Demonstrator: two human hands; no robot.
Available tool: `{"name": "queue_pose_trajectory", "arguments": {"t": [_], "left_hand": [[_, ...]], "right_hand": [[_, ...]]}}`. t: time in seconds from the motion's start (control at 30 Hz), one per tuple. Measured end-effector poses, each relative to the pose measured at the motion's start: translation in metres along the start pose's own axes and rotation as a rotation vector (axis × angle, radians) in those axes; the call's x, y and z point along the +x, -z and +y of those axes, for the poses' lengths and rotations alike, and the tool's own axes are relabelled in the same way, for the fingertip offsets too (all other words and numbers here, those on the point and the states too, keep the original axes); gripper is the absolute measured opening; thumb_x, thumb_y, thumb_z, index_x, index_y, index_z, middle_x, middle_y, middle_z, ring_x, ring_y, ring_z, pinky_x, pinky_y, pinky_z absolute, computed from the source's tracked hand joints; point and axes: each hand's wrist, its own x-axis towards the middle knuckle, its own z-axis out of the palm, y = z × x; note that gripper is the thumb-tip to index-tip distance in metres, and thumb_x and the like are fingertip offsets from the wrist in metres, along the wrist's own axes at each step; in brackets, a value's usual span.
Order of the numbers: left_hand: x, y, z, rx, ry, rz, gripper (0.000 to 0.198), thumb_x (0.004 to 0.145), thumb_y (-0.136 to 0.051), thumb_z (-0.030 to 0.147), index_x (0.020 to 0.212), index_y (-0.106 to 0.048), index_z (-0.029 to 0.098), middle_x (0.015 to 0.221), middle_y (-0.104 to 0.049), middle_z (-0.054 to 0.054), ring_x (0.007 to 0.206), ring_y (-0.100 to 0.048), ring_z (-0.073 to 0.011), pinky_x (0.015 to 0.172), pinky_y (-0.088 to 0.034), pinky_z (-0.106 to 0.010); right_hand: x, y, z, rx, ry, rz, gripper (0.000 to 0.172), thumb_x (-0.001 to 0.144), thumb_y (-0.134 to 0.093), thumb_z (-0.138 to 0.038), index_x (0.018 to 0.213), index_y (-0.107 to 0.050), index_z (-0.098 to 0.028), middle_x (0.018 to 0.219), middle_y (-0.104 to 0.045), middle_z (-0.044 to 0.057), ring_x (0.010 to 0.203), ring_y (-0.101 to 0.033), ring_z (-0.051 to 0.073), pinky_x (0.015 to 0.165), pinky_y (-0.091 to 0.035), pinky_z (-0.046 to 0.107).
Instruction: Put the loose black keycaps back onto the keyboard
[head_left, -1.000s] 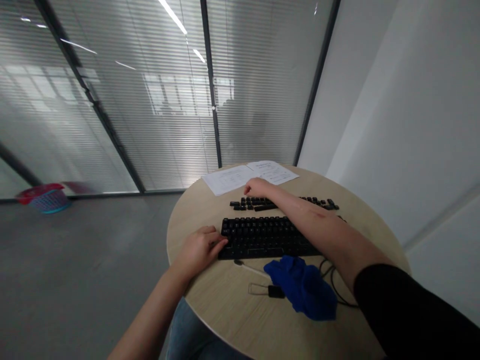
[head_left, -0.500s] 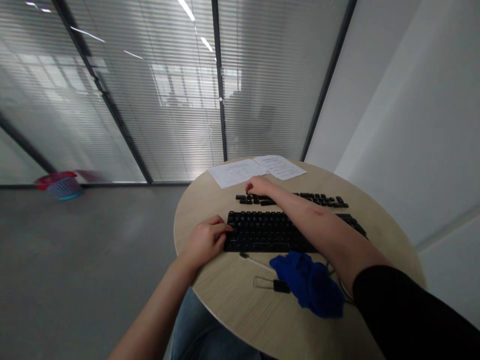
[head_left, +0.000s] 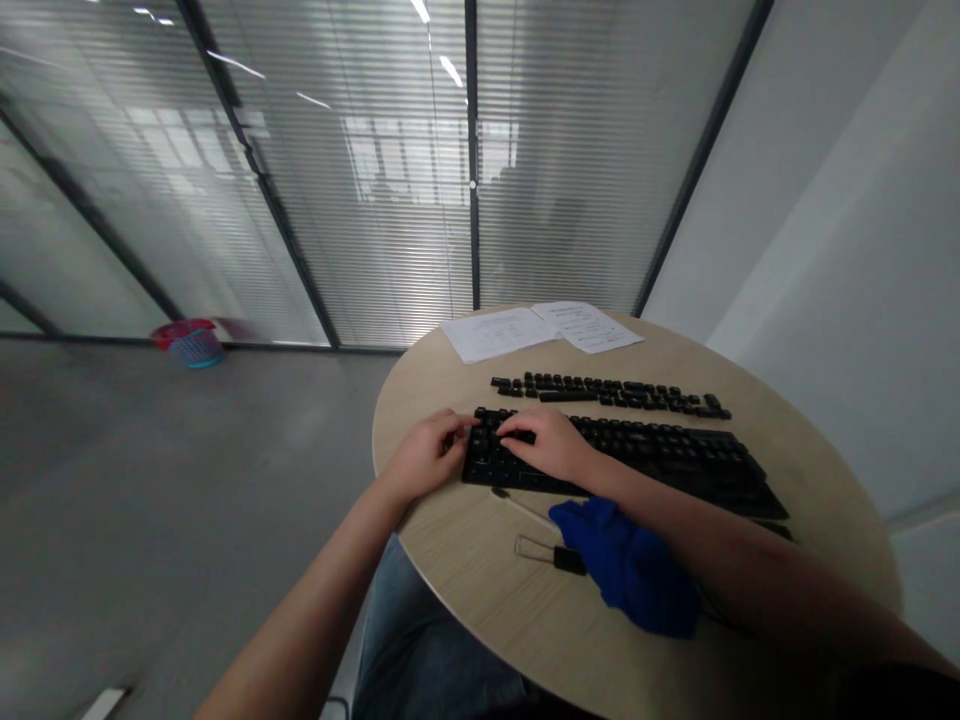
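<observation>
Round wooden table (head_left: 465,580) here, slatted blinds (head_left: 390,250) on the far side. Black keyboard (head_left: 675,455) is set across the middle, its left end touched by the loosely curled left hand (head_left: 431,455). Bent right-hand fingers are held over the keys just beside; whether a keycap is pinched can't be told. Loose keycaps (head_left: 570,397) are lined up farther off, blue cloth (head_left: 630,565) nearer.

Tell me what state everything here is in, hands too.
Keyboard: right way up, partly hidden
Left hand: fingers bent, at the keyboard's left end
Right hand: over the keyboard, grip unclear
Keycaps: loose, in rough rows
Blue cloth: crumpled
Wire-looped tool: lying down
White stick: lying down
Papers: flat
Blinds: lowered
Basket: upright
</observation>
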Motion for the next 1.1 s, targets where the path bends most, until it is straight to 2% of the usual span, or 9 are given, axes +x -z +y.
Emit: {"name": "queue_pose_trajectory", "arguments": {"t": [0.2,0.33,0.57,0.83,0.97,1.1], "left_hand": [[-0.0022,-0.0008,0.0052,0.033,0.023,0.037,0.032,0.089,-0.051,0.014,0.112,-0.073,0.017,0.089,-0.065,-0.005,0.077,-0.060,-0.0167,0.071,-0.047,-0.029],[-0.0025,-0.0017,0.0083,0.043,0.015,0.018,0.030,0.088,-0.052,0.013,0.107,-0.074,0.017,0.090,-0.065,-0.006,0.079,-0.061,-0.0169,0.073,-0.048,-0.029],[-0.0031,-0.0007,0.0095,0.068,-0.009,-0.031,0.031,0.087,-0.054,0.013,0.109,-0.076,0.019,0.094,-0.066,-0.006,0.081,-0.063,-0.0170,0.072,-0.049,-0.029],[-0.0043,-0.0017,0.0038,0.051,-0.017,-0.022,0.030,0.086,-0.054,0.012,0.106,-0.077,0.020,0.094,-0.066,-0.005,0.079,-0.062,-0.0162,0.072,-0.049,-0.029],[-0.0051,0.0002,0.0064,0.044,-0.073,-0.043,0.029,0.085,-0.055,0.012,0.102,-0.078,0.020,0.092,-0.066,-0.005,0.081,-0.063,-0.0164,0.074,-0.049,-0.029],[-0.0057,0.0014,0.0089,0.013,-0.111,-0.097,0.030,0.089,-0.058,0.019,0.112,-0.077,0.022,0.095,-0.064,-0.005,0.081,-0.063,-0.0160,0.076,-0.050,-0.030]], "right_hand": [[0.0014,-0.0079,0.0045,-0.057,0.184,0.021,0.013,0.087,-0.073,-0.016,0.096,-0.079,-0.024,0.099,-0.080,0.003,0.093,-0.070,0.022,0.088,-0.050,0.039],[-0.0011,-0.0080,0.0047,-0.103,0.257,0.006,0.012,0.089,-0.072,-0.018,0.096,-0.079,-0.023,0.100,-0.080,0.003,0.094,-0.070,0.022,0.089,-0.049,0.040],[0.0004,-0.0085,0.0044,-0.105,0.262,-0.024,0.012,0.091,-0.070,-0.019,0.095,-0.080,-0.024,0.100,-0.080,0.003,0.092,-0.070,0.022,0.088,-0.049,0.039],[0.0012,-0.0078,0.0059,-0.109,0.269,0.002,0.009,0.090,-0.072,-0.021,0.091,-0.081,-0.025,0.099,-0.079,0.003,0.094,-0.068,0.022,0.090,-0.049,0.039],[0.0018,-0.0087,0.0075,-0.089,0.246,0.003,0.008,0.088,-0.074,-0.020,0.090,-0.080,-0.024,0.097,-0.079,0.003,0.093,-0.068,0.021,0.089,-0.049,0.038],[0.0030,-0.0084,0.0081,-0.062,0.235,-0.009,0.010,0.087,-0.075,-0.017,0.090,-0.080,-0.024,0.097,-0.079,0.002,0.093,-0.068,0.021,0.091,-0.049,0.039]]}}
